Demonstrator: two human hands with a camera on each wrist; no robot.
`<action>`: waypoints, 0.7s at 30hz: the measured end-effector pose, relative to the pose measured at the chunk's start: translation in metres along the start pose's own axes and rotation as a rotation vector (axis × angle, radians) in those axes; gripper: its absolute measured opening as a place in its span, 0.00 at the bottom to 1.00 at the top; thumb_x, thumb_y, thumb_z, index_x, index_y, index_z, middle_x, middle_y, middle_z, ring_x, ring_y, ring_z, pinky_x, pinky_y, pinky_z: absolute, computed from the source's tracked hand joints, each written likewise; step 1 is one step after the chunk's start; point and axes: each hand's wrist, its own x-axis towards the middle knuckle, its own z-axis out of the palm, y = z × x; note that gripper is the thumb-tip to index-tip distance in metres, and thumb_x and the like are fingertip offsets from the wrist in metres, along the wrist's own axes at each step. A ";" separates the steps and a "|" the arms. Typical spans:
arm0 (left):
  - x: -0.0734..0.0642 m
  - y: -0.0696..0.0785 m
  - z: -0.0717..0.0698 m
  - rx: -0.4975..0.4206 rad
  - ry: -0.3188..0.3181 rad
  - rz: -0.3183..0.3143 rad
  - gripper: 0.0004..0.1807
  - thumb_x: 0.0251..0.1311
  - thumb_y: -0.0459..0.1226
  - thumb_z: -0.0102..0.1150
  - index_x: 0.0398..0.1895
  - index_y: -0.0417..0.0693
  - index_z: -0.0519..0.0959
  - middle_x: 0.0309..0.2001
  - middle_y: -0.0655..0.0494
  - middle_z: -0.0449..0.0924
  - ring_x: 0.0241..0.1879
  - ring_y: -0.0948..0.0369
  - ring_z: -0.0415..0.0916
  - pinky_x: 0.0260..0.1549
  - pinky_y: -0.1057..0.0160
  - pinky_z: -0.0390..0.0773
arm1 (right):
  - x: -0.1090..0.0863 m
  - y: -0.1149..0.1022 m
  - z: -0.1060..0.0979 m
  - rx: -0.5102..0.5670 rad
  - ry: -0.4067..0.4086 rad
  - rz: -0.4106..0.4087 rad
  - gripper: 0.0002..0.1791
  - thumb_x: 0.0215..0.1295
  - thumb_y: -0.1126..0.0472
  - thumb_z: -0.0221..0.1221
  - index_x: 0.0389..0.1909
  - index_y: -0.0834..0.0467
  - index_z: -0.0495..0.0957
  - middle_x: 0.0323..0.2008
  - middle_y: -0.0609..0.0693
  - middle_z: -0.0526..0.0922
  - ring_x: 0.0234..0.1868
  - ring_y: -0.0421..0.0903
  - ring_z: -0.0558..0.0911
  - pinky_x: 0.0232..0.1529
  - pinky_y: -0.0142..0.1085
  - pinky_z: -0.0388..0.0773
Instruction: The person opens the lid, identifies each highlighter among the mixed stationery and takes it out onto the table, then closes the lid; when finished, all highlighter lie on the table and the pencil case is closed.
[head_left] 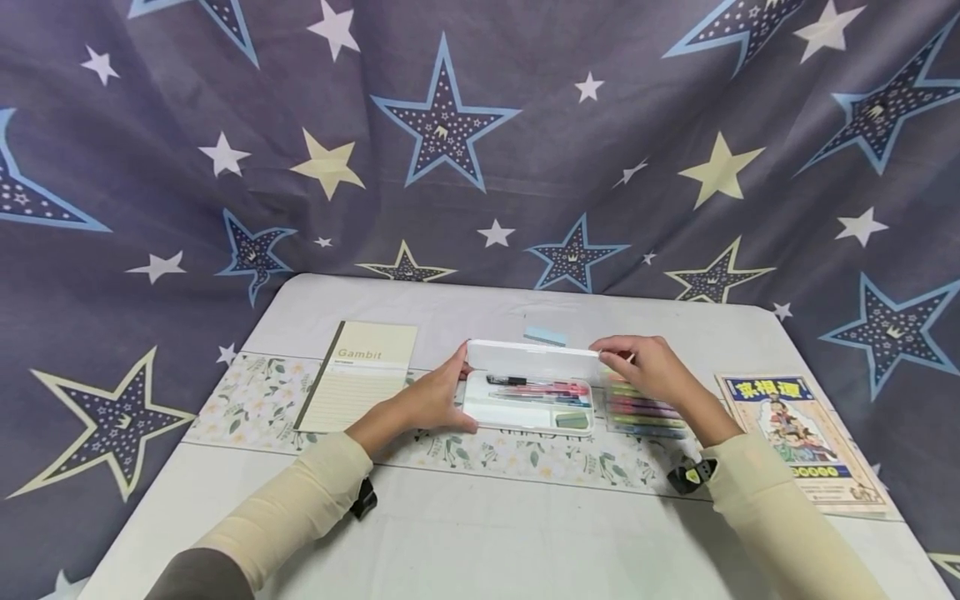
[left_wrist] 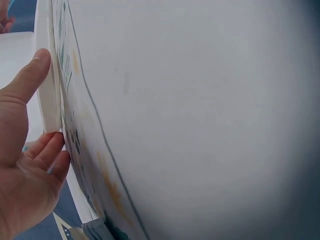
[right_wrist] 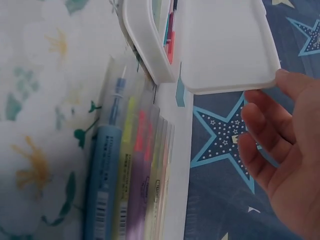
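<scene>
A white pencil case [head_left: 517,417] lies open on the table, its lid [head_left: 540,360] raised at the back. Inside are several pens [head_left: 536,388] and a small greenish block [head_left: 572,420]. My left hand [head_left: 433,397] holds the case's left end; in the left wrist view the thumb [left_wrist: 37,70] presses the case's side [left_wrist: 47,105] while the other fingers sit around the end. With thumb and forefinger, my right hand [head_left: 652,365] pinches the lid's right corner, also seen in the right wrist view, where the lid [right_wrist: 227,45] stands upright and the remaining fingers curl loosely.
Right of the case lies a clear pack of coloured pens [head_left: 645,410], under my right hand. A Gambit notebook [head_left: 360,375] is at the left, an illustrated booklet [head_left: 795,425] at the right. Behind the lid lies a light-blue piece [head_left: 545,335]. A starry curtain [head_left: 480,225] hangs behind the table.
</scene>
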 end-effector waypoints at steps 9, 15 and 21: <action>-0.003 0.003 -0.004 0.050 -0.040 0.011 0.65 0.47 0.52 0.81 0.81 0.41 0.49 0.76 0.42 0.59 0.75 0.48 0.62 0.73 0.49 0.64 | -0.021 -0.012 0.004 0.018 -0.088 -0.081 0.07 0.71 0.59 0.63 0.45 0.50 0.88 0.40 0.45 0.88 0.33 0.36 0.81 0.33 0.33 0.78; -0.004 0.004 -0.006 0.050 -0.059 0.005 0.60 0.49 0.51 0.79 0.79 0.43 0.53 0.75 0.43 0.61 0.71 0.50 0.66 0.71 0.49 0.67 | -0.032 -0.018 0.016 -0.089 -0.169 -0.138 0.12 0.69 0.55 0.65 0.51 0.50 0.86 0.55 0.52 0.84 0.54 0.52 0.83 0.52 0.48 0.82; -0.003 0.003 -0.006 0.056 -0.086 0.018 0.59 0.50 0.52 0.79 0.80 0.45 0.54 0.74 0.45 0.62 0.71 0.50 0.66 0.71 0.48 0.67 | -0.037 -0.022 0.027 -0.210 -0.210 -0.129 0.23 0.65 0.50 0.68 0.59 0.53 0.83 0.62 0.58 0.81 0.63 0.58 0.79 0.65 0.57 0.73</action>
